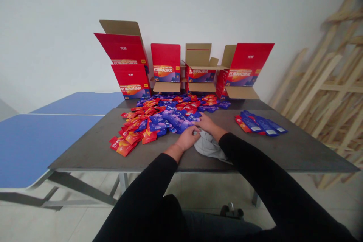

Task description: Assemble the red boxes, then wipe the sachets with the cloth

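My right hand [206, 123] bends its fingers over the right edge of the blue-purple pouches [176, 118], gripping one at the near side of a heap. Just below and left of it, my left hand [187, 138] has its fingers curled together beside the same pouches and the cloth; what lies between its fingertips is hidden. A crumpled grey cloth [209, 146] lies on the table under my right wrist. Red-orange pouches [124, 145] spread along the left side of the heap.
Open red cartons [132, 83], [166, 64] stand along the table's back edge by the wall. A smaller stack of blue and red pouches [259, 124] lies on the right of the grey table [300, 155]. A blue ping-pong table [53, 136] adjoins at left; wooden frames [326, 87] lean at right.
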`<state>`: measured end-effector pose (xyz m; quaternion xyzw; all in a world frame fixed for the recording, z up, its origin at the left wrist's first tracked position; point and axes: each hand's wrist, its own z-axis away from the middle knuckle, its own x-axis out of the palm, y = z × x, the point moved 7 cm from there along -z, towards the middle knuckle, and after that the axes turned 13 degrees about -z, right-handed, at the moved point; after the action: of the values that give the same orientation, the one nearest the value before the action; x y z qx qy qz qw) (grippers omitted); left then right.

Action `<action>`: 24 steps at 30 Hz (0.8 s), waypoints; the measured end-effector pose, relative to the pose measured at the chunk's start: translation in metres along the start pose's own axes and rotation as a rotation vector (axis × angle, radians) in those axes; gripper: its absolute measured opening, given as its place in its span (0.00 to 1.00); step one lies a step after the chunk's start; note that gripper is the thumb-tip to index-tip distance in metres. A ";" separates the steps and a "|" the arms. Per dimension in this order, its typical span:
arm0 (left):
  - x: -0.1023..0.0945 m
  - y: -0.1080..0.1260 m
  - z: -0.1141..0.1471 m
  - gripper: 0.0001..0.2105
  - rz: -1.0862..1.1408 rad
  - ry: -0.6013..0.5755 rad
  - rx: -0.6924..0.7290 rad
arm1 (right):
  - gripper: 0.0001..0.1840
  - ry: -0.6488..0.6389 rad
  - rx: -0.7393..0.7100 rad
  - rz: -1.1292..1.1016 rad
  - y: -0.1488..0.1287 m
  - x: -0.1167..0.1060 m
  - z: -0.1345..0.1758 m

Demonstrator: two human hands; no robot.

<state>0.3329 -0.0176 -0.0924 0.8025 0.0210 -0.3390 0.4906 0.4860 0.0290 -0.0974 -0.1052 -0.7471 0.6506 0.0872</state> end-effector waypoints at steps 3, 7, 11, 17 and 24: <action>0.000 0.000 0.002 0.03 0.015 -0.027 -0.025 | 0.23 0.032 0.085 -0.161 0.002 -0.002 0.006; -0.008 0.005 0.003 0.05 0.084 0.040 -0.004 | 0.25 0.133 0.089 -0.331 -0.008 -0.013 0.009; -0.027 0.001 0.002 0.08 0.188 0.305 -0.020 | 0.25 0.247 -0.025 -0.366 -0.036 -0.033 0.010; -0.022 -0.011 -0.003 0.19 0.699 0.325 -0.179 | 0.24 0.041 -0.065 -0.324 -0.070 -0.020 0.026; 0.002 0.008 0.003 0.23 0.949 -0.086 -0.189 | 0.16 -0.006 -0.132 0.053 -0.076 -0.009 0.048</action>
<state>0.3357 -0.0250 -0.0880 0.6604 -0.3370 -0.1074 0.6624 0.4787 -0.0292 -0.0290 -0.1283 -0.7855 0.6023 0.0605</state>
